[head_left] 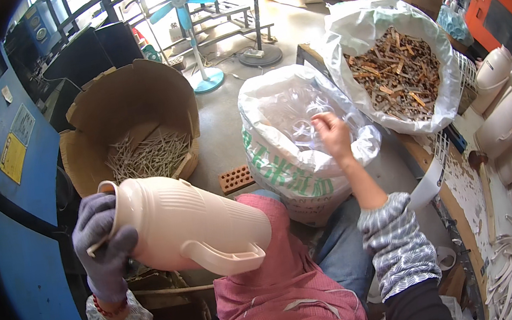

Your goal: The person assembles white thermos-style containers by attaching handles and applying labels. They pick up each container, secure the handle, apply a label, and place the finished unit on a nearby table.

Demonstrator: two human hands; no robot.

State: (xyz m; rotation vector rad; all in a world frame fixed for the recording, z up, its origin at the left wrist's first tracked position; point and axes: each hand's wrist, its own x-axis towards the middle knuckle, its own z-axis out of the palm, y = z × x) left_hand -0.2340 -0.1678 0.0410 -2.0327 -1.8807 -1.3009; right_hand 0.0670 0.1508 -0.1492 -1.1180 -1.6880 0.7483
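Cream plastic jug body [196, 215] lies tilted on its side above the wearer's pink apron [280, 301], wide rim toward the left, moulded handle [225, 260] underneath. Gloved left hand [106, 249] clamped on the rim end; a thin pale tab pokes out by the fingers. Bare right hand [334, 136] well apart from it, over the white woven sack [288, 185] with clear plastic scraps [308, 112] inside; fingers bent and bunched, cannot tell whether they pinch anything.

Handling, by judgement: hollow, so light; stiff walls, smooth and likely slick where unribbed. Best holds: rim, looped handle, or fluted flank. Similar jugs [507, 126] sit on the right-hand worktop [467, 188].
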